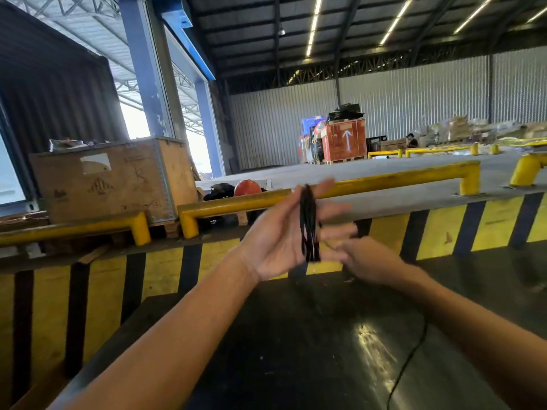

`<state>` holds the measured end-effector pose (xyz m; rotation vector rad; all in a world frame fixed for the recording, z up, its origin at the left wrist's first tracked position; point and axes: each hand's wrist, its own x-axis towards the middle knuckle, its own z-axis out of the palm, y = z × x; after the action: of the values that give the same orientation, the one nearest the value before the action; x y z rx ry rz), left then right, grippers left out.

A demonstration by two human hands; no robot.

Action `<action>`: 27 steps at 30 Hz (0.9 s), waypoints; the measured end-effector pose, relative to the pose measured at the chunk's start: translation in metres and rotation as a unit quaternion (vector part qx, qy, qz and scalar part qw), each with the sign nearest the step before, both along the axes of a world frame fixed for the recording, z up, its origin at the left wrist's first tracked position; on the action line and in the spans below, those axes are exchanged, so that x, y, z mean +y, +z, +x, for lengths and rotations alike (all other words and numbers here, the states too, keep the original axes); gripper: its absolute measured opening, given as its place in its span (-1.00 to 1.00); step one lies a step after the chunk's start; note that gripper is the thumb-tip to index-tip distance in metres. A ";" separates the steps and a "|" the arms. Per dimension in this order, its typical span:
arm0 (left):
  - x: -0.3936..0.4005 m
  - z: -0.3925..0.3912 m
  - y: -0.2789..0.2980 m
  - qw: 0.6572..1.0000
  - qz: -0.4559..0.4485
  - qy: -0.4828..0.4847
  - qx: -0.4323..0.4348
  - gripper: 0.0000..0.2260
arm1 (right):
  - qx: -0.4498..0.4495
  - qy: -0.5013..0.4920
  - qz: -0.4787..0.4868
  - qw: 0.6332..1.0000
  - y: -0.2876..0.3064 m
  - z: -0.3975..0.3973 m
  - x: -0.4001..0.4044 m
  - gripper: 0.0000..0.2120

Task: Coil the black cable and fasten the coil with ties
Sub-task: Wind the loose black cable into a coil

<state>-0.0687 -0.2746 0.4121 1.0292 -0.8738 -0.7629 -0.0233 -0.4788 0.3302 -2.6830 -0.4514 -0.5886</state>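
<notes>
A narrow coil of black cable (309,223) is wrapped around my left hand (281,241), which is raised at centre frame with its palm turned right and fingers spread. My right hand (367,260) sits just right of the coil's lower end, blurred by motion; its fingers seem pinched on a strand of the cable near the coil. A loose stretch of the same black cable (411,356) trails down across the dark surface below my right forearm. No ties can be made out.
A dark shiny table top (296,350) lies under my arms. Behind it stands a yellow-and-black striped dock wall (165,267) topped by yellow rails (384,182). A wooden crate (112,179) is at left, an orange crate (344,140) far back.
</notes>
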 end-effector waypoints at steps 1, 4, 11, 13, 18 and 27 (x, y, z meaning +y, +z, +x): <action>-0.003 0.001 0.009 0.997 -0.044 0.061 -0.009 -0.59 | 0.022 0.012 -0.010 1.000 -0.011 -0.005 0.011 -0.65; 0.001 0.016 0.020 0.956 -0.040 0.272 -0.102 -0.63 | 0.055 0.068 -0.029 0.996 -0.028 -0.019 0.035 -0.69; 0.044 0.059 -0.023 0.622 0.418 0.454 -0.482 -0.58 | -0.020 0.108 -0.074 0.991 0.034 -0.036 0.003 -0.71; 0.053 0.062 -0.038 0.618 0.495 0.400 -0.461 -0.59 | -0.070 0.075 -0.056 0.993 0.052 -0.032 -0.012 -0.74; 0.046 0.038 -0.041 0.746 0.550 0.180 -0.330 -0.63 | -0.162 0.004 0.045 0.986 0.065 -0.018 -0.027 -0.78; 0.020 0.003 0.012 0.997 0.069 0.025 -0.027 -0.57 | -0.045 0.002 0.012 0.999 0.001 -0.014 0.018 -0.71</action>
<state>-0.0658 -0.2546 0.4237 1.1940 -0.8475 -0.7637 -0.0371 -0.4606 0.3313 -2.6392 -0.4706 -0.7120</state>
